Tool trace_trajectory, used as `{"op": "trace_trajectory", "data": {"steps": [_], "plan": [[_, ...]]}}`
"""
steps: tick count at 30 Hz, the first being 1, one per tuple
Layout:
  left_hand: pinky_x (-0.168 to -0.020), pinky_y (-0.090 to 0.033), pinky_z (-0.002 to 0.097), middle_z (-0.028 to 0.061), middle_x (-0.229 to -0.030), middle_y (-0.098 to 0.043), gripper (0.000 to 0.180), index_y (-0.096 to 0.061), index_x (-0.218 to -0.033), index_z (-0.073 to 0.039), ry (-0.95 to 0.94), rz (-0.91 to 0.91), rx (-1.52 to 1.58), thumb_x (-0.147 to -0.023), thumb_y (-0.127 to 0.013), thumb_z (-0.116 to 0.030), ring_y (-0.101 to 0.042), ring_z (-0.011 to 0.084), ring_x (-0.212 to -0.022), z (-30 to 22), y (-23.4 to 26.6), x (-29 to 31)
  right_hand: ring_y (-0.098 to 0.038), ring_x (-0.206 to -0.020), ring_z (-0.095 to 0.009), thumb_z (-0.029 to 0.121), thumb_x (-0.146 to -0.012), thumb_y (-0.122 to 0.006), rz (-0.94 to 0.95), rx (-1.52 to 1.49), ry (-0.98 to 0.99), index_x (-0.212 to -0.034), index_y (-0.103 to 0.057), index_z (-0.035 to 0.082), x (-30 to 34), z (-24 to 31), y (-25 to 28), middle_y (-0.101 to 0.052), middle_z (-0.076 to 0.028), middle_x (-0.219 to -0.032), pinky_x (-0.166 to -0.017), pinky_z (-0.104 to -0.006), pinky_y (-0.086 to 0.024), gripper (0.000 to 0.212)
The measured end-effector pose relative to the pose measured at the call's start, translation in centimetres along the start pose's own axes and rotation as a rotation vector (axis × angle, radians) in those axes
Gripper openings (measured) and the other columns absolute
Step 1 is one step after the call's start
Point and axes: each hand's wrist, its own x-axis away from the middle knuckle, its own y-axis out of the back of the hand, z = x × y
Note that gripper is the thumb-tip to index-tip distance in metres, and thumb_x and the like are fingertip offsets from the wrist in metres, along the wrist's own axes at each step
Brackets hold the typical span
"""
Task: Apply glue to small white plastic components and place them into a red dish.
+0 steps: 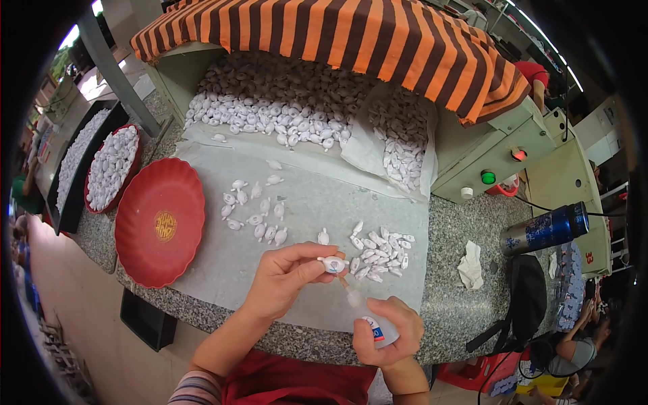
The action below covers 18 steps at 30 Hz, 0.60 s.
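Observation:
Between its thumb and fingers, my left hand [275, 282] pinches a small white teapot-shaped piece [333, 264] with a bluish mark on its side. My right hand [399, 332] is wrapped round a translucent squeeze bottle [356, 300] with a blue and red label. The bottle's thin tip points up at the piece and is touching or very close to it; I cannot tell which. Just beyond the fingers, one white piece [323, 236] stands alone. A loose group of rounded white pieces [259, 232] lies left of it, and a tight cluster of narrow white pieces [373, 255] lies right.
A pale sheet [317, 182] covers the granite worktop. Behind it, a striped-cloth-topped box [466, 145] holds a large heap of white pieces [290, 121]. A red scalloped plate [135, 236] stands left, near a filled red bowl [135, 160]. Right are crumpled tissue [470, 265] and a blue flask [543, 229].

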Motion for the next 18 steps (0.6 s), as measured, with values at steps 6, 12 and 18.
{"op": "trace_trajectory", "data": {"steps": [6, 12, 18], "plan": [[-0.072, -0.052, 0.0284, 0.0177, -0.101, -0.059, 0.023, -0.055, -0.105, 0.004, 0.003, -0.005, 0.005, -0.085, -0.052, -0.006, -0.061, 0.027, -0.089, -0.05, 0.04, 0.02, -0.048, -0.039, -0.015, 0.004, -0.061, -0.067, -0.042, -0.033, 0.003, -0.09, -0.057, 0.0, 0.06, -0.17, -0.07, -0.055, -0.006, -0.058, -0.037, -0.0234, -0.036, 0.031], [-0.072, -0.052, 0.0285, 0.0177, -0.101, -0.058, 0.023, -0.055, -0.104, 0.005, 0.014, -0.008, -0.001, -0.084, -0.052, -0.006, -0.061, 0.0268, -0.089, -0.09, 0.0, -0.01, -0.047, -0.039, -0.015, 0.004, -0.061, -0.067, -0.017, -0.024, -0.023, -0.091, -0.057, 0.001, 0.04, -0.09, 0.13, -0.055, -0.006, -0.057, -0.036, -0.0235, -0.035, 0.032], [-0.073, -0.052, 0.0286, 0.0175, -0.101, -0.058, 0.022, -0.055, -0.104, 0.005, 0.011, 0.004, -0.006, -0.084, -0.052, -0.005, -0.061, 0.0264, -0.089, -0.08, 0.06, 0.01, -0.045, -0.039, -0.015, 0.004, -0.064, -0.06, 0.017, -0.009, 0.02, -0.091, -0.052, -0.003, -0.04, -0.09, 0.27, -0.056, -0.01, -0.062, -0.037, -0.0252, -0.036, 0.029]]}}
